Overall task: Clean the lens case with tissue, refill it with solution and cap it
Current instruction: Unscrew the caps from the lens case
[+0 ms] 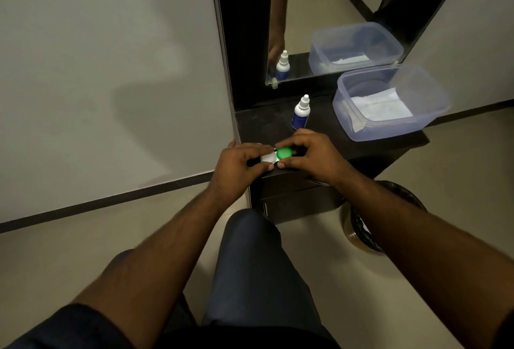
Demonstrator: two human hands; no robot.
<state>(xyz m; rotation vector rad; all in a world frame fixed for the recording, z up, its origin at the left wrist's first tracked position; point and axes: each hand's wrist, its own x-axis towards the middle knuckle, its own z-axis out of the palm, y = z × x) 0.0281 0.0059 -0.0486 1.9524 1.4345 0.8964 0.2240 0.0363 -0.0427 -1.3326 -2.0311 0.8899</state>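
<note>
Both hands (278,158) pinch the capped lens case (276,155); tissue (381,106) lies in tub (434,98).

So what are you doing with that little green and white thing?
A person holds a lens case at the near edge of a dark table. The left hand grips the white cap and the right hand grips the green cap. A solution bottle stands behind, beside a clear tub with tissue inside.

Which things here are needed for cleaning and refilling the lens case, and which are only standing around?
Needed: lens case, held by left hand and right hand; solution bottle; tissue in the plastic tub.

Standing around: mirror; waste bin.
</note>
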